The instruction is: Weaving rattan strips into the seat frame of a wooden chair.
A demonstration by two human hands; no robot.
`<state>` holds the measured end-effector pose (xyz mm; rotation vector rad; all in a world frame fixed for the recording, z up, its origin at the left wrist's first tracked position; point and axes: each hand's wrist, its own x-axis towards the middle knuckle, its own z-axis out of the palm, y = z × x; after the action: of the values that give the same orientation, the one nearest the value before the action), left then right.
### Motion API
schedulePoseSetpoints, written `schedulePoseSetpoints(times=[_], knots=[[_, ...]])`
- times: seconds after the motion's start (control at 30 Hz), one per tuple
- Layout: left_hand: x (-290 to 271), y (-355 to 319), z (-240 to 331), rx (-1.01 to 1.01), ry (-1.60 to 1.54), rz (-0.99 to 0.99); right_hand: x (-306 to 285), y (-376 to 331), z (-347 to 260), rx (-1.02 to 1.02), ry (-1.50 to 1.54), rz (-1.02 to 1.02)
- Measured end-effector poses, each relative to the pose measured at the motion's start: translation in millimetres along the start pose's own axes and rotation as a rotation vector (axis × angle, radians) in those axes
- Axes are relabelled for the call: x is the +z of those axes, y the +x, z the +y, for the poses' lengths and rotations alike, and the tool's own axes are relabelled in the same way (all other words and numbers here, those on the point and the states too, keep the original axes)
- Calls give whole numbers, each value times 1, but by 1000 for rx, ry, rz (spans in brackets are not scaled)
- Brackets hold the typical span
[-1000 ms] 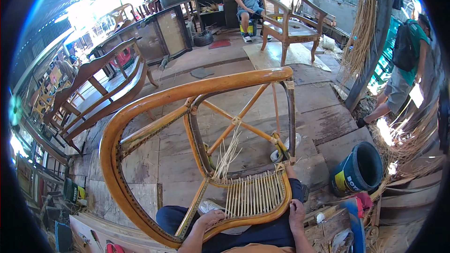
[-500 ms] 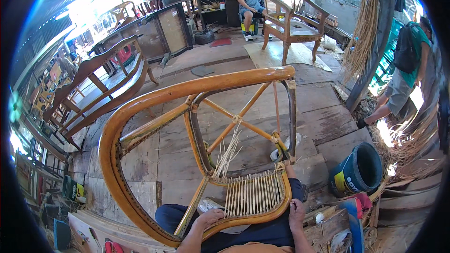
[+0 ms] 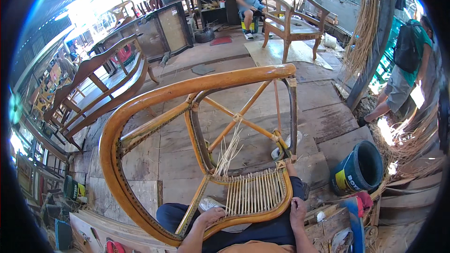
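Observation:
A rattan chair frame (image 3: 197, 84) of glossy bent orange-brown poles lies across my lap, with crossed poles in its far part. In its near loop, pale rattan strands (image 3: 255, 192) run side by side. My left hand (image 3: 213, 215) rests at the left end of these strands, fingers closed; what they pinch is too small to make out. Just outside the loop's right edge is my right hand (image 3: 297, 210), its fingers curled and pressed together around something I cannot make out. A loose bunch of pale strand ends (image 3: 228, 152) sticks up beyond the woven part.
A dark bucket (image 3: 357, 171) stands at the right, with a wooden box of tools (image 3: 330, 229) nearer me. At the left is a wooden bench (image 3: 101, 84). Farther off, a person (image 3: 251, 4) sits beside a wooden armchair (image 3: 295, 26). Another person (image 3: 408, 65) bends at the far right.

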<state>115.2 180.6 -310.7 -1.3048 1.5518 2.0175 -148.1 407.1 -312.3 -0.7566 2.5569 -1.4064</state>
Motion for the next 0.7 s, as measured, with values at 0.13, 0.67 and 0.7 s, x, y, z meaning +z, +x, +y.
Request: schedulePoseSetpoints(times=[0.13, 0.67, 0.7], knots=[[-3, 11, -5, -1, -52, -30, 5, 3, 18, -35, 37, 47], [-15, 30, -29, 70, -179, -60, 27, 35, -37, -272, 185, 126], [-20, 32, -26, 37, -180, -123, 29, 38, -35, -222, 206, 60]])
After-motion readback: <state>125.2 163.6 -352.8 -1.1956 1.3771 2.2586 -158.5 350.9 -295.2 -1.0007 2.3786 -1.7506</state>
